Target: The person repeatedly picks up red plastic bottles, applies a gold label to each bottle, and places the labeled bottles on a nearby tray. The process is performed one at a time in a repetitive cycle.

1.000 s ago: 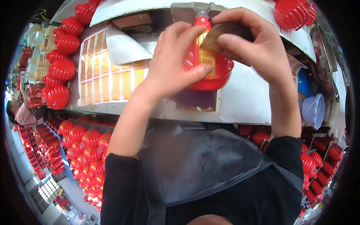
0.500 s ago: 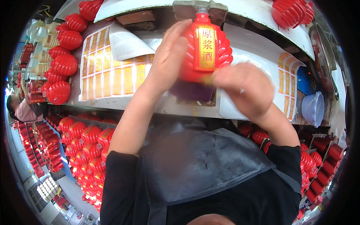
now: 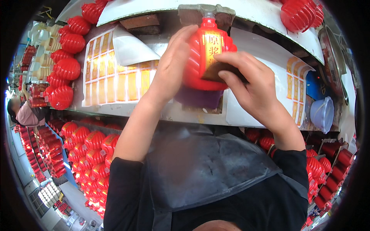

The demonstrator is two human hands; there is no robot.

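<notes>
Red bottle [image 3: 195, 65]: upper middle of frame, long way up-down, neck to top. Your left hand [image 3: 174, 63], flat, nearer, touches its left side. Your right hand [image 3: 256, 79], lower right, pinches dark flat piece [image 3: 216, 72] over gold label [image 3: 212, 41].

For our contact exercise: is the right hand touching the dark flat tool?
Touching: the head view shows the right hand pinching the dark flat tool, partly hidden in its grip.
</notes>
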